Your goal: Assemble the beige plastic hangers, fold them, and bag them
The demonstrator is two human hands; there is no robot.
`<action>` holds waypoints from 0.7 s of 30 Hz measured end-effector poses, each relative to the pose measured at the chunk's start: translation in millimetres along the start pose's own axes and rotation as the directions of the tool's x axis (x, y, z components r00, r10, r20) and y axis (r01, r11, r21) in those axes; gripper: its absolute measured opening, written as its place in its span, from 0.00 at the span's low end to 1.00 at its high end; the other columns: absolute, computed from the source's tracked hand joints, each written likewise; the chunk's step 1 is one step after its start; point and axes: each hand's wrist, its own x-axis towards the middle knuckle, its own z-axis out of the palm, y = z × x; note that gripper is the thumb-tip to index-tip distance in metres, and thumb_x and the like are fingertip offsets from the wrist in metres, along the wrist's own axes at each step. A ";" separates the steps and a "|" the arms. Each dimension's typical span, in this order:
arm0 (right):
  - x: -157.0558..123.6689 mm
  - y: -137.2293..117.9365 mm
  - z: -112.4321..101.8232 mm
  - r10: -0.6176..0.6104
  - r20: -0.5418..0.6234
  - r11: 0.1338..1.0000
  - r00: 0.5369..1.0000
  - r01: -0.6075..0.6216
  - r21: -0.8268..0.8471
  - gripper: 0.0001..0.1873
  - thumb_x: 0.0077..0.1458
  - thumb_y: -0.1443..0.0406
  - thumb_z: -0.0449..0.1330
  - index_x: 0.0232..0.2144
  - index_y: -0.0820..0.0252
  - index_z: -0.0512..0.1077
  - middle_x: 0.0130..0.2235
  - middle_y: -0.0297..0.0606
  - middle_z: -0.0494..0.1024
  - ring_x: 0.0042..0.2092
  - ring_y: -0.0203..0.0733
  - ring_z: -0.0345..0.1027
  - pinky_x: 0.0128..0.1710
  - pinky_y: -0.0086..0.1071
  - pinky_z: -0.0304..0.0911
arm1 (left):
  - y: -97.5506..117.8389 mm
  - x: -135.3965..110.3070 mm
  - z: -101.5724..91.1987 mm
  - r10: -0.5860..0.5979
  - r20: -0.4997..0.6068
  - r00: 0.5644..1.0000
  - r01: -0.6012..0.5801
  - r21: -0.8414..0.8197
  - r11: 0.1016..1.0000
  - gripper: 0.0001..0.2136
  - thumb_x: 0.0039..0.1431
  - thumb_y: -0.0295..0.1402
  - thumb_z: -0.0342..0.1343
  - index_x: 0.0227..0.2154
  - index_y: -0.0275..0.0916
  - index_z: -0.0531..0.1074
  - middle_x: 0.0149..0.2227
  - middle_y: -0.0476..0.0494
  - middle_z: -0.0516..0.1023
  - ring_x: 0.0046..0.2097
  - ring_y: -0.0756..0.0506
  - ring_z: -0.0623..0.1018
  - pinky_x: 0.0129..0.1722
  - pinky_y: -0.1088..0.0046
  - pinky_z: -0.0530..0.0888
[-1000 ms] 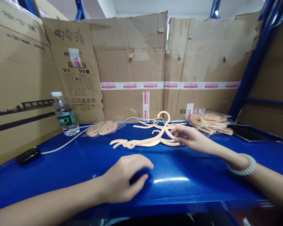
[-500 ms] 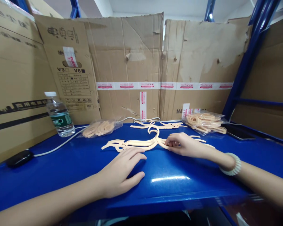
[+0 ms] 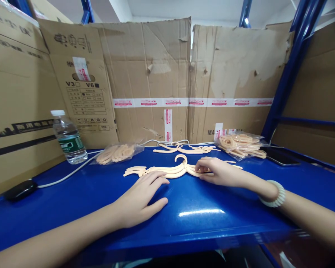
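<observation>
On the blue desk (image 3: 80, 201) we see a water bottle (image 3: 69, 139) with a white cap and green label, near the left-hand cardboard. A white cable (image 3: 69, 175) runs to a rounded black device (image 3: 21, 190). Behind, we have tall cardboard panels (image 3: 145, 70) crossed by red-and-white tape (image 3: 156, 102). Toward the right, we find a dark, flat phone-like object (image 3: 284, 158) and a blue metal post (image 3: 283, 82).

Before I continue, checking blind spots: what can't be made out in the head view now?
In the head view:
Front hangers: right ends partly hidden by the right hand.
Its grip: hidden by the hand itself.
Right-side bagged hangers: too overlapped to count.
Printed carton: table text too small.
Left forearm: cut off by picture edge.
</observation>
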 end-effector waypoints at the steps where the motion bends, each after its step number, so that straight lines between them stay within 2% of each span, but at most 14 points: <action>1: -0.3 0.2 0.2 0.001 -0.002 1.000 1.000 -0.001 0.000 0.07 0.53 0.68 0.57 0.37 0.61 0.70 0.36 0.40 0.75 0.37 0.43 0.67 0.36 0.33 0.61 | -1.0 0.4 0.1 0.002 -0.003 1.000 -0.002 0.007 1.000 0.15 0.62 0.36 0.51 0.51 0.43 0.66 0.59 0.41 0.64 0.61 0.38 0.63 0.61 0.56 0.62; 11: -1.4 1.4 0.6 0.024 -0.013 0.999 1.000 -0.025 -0.025 0.08 0.55 0.66 0.57 0.38 0.61 0.70 0.39 0.42 0.75 0.40 0.45 0.68 0.39 0.35 0.62 | -5.7 0.2 -1.3 -0.032 0.012 0.999 0.031 0.057 0.998 0.17 0.63 0.39 0.49 0.54 0.43 0.65 0.62 0.41 0.62 0.63 0.38 0.62 0.62 0.55 0.61; 13: -1.6 1.6 -0.4 0.032 -0.013 0.999 0.999 -0.032 -0.031 0.08 0.55 0.65 0.58 0.39 0.60 0.70 0.40 0.43 0.75 0.41 0.45 0.67 0.39 0.35 0.62 | -7.8 0.1 -1.6 -0.055 0.044 0.998 0.051 0.079 0.996 0.22 0.63 0.42 0.49 0.58 0.43 0.61 0.64 0.41 0.59 0.65 0.37 0.58 0.63 0.53 0.58; 17: -1.6 3.0 -4.9 0.061 0.005 0.997 0.998 -0.061 -0.057 0.09 0.54 0.64 0.60 0.39 0.60 0.70 0.39 0.41 0.75 0.39 0.44 0.68 0.37 0.33 0.60 | -15.4 0.2 -3.3 -0.129 0.162 0.978 0.110 0.121 0.987 0.36 0.61 0.52 0.47 0.66 0.41 0.46 0.69 0.41 0.46 0.68 0.33 0.48 0.64 0.47 0.50; 21: 0.2 9.4 -10.8 0.129 0.061 0.990 0.990 -0.125 -0.071 0.13 0.53 0.63 0.61 0.42 0.61 0.70 0.31 0.36 0.74 0.31 0.40 0.66 0.29 0.30 0.56 | -26.2 1.4 -6.9 -0.192 0.221 0.956 0.159 0.158 0.974 0.38 0.60 0.57 0.43 0.67 0.42 0.44 0.69 0.42 0.43 0.68 0.33 0.45 0.64 0.45 0.47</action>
